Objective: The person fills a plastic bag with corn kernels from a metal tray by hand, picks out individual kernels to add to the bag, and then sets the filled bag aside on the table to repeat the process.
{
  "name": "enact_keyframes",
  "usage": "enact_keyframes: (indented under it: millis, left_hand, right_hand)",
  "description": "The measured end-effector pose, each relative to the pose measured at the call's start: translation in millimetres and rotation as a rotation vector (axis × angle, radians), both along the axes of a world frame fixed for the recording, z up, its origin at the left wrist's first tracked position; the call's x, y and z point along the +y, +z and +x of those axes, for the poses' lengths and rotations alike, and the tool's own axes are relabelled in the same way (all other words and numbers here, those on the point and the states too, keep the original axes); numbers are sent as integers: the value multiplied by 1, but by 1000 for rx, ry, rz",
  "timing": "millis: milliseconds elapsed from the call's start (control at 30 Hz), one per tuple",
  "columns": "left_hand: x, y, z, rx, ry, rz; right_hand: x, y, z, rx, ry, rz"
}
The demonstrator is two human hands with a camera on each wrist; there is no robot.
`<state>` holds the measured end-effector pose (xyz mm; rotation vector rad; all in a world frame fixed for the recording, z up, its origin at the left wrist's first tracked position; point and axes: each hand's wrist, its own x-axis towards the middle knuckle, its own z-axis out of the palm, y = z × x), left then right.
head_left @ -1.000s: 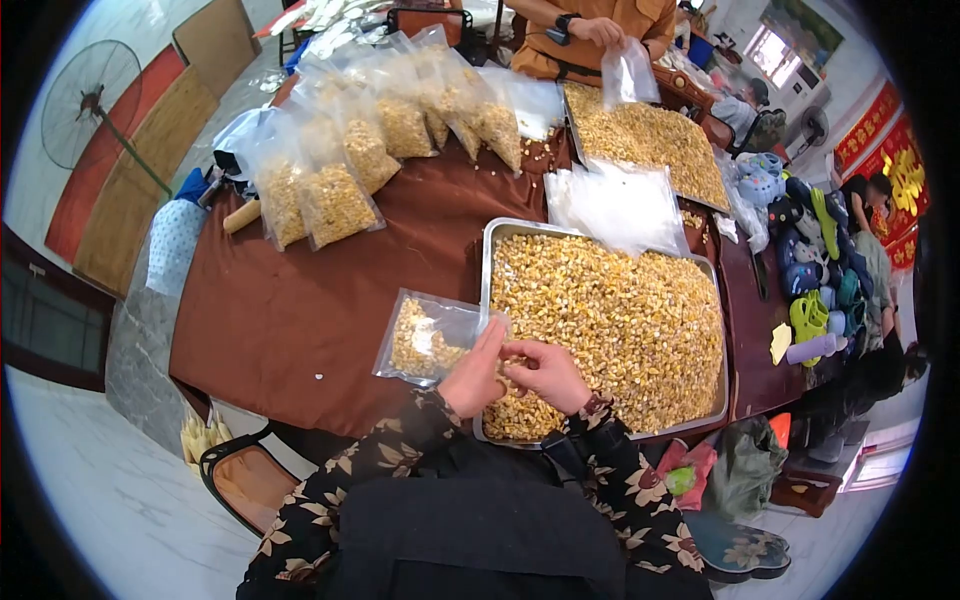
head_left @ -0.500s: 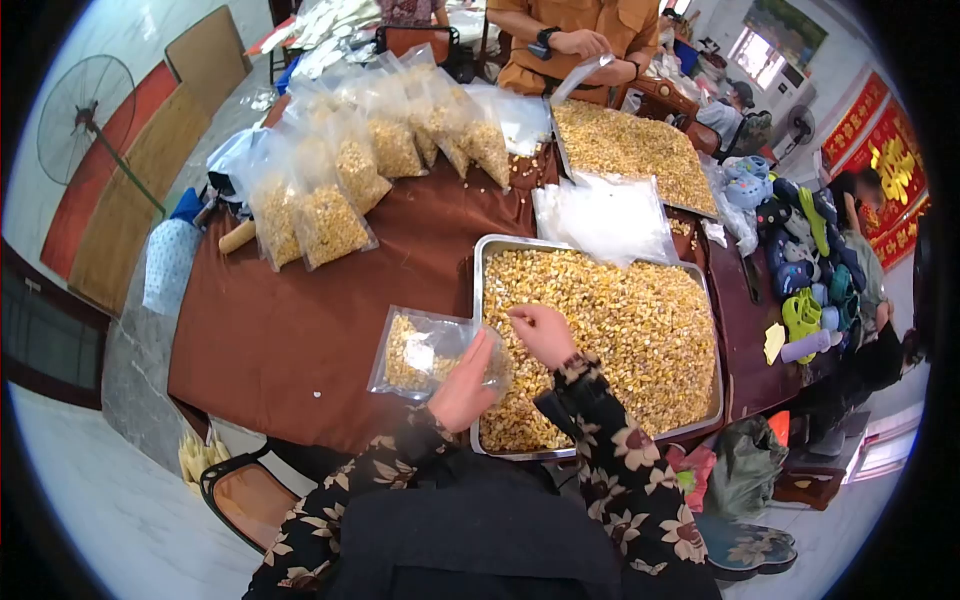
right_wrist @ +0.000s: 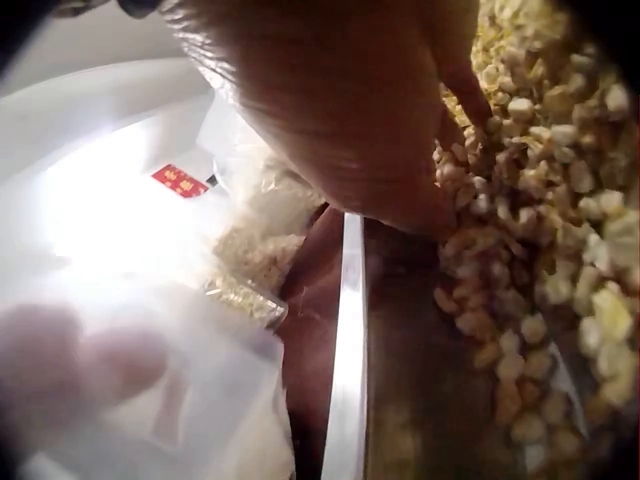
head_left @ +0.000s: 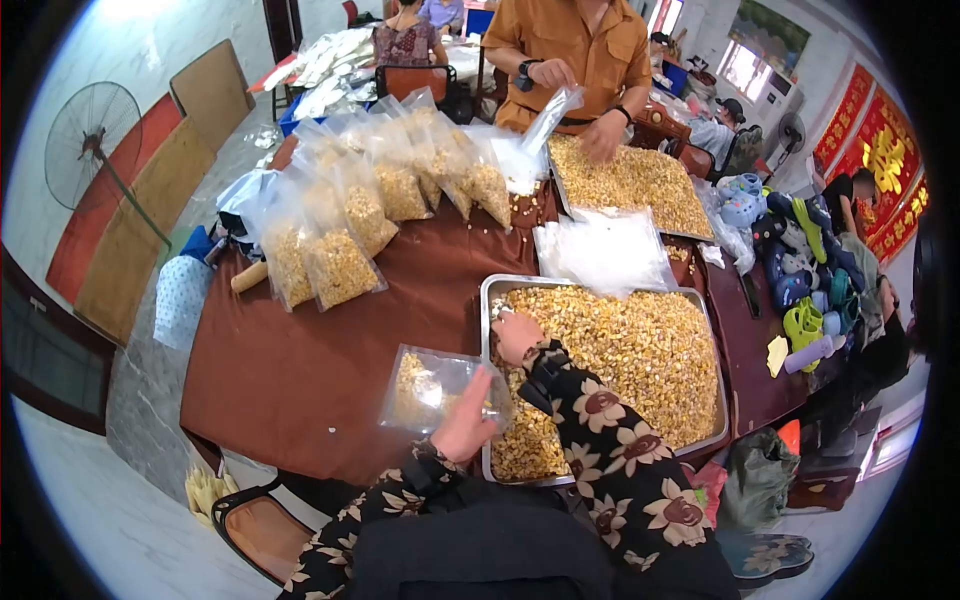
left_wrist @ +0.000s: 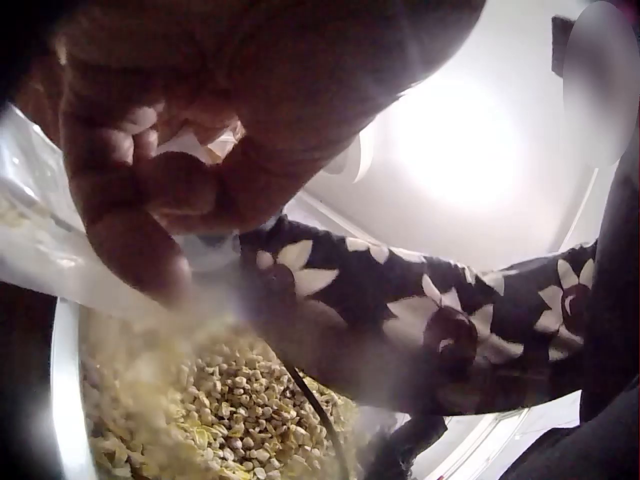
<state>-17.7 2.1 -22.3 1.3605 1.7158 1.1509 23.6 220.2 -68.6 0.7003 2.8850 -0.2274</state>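
Observation:
My left hand (head_left: 463,420) holds a clear plastic bag (head_left: 428,368) at the left edge of the metal tray (head_left: 486,345). Some corn kernels lie in the bag's far end; in the left wrist view my fingers (left_wrist: 140,250) bend at the plastic. My right hand (head_left: 517,337) reaches palm down into the tray's far left corner, its fingers among the corn kernels (head_left: 620,360). Up close in the right wrist view, the fingers (right_wrist: 420,190) reach down onto the loose kernels (right_wrist: 560,170) beside the tray's rim (right_wrist: 350,330); the fingertips are partly hidden.
Several filled bags of corn (head_left: 343,268) stand on the brown cloth (head_left: 290,370) at the far left. Flat plastic bags (head_left: 605,250) overlap the tray's far edge. Across the table, a person in orange (head_left: 570,50) works over another corn tray (head_left: 640,185). Shoes (head_left: 800,250) are heaped at right.
My right hand has left the bag's mouth beside my left hand and moved forward to the tray's far left corner. My left hand keeps its hold on the bag.

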Motion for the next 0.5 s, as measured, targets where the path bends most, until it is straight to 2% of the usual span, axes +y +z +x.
enact_keyframes:
  millis: [33,67,133,200,233,267,333,367,400,467,500]
  left_hand:
    - [0,1,-1,-2,13,1]
    - [0,4,-1,-8,10,-3]
    - [1,7,-1,-75,-5,-15]
    - [1,5,0,-66,-15,-12]
    - [0,7,1,-51,-12,-5]
    - [0,7,2,-37,-9,2]
    - [1,6,5,-21,-25,13]
    - [1,6,7,-4,-35,30]
    - [2,7,9,-7,-39,23]
    - [5,10,14,33,-82,59]
    - [6,9,17,31,-87,55]
  right_hand:
    - [-8,-1,14,113,78,20]
    - [-17,-2,27,66,136,51]
    - [-42,12,56,122,215,44]
    - [-59,11,84,98,269,58]
    - [-67,10,98,206,279,67]
    - [-72,11,110,205,271,61]
    - [-79,19,129,169,151,-154]
    - [-82,27,138,230,71,-233]
    - [-81,23,146,229,66,-240]
    - [-79,14,158,478,-163,-366]
    - [-78,31,157,383,-306,-475]
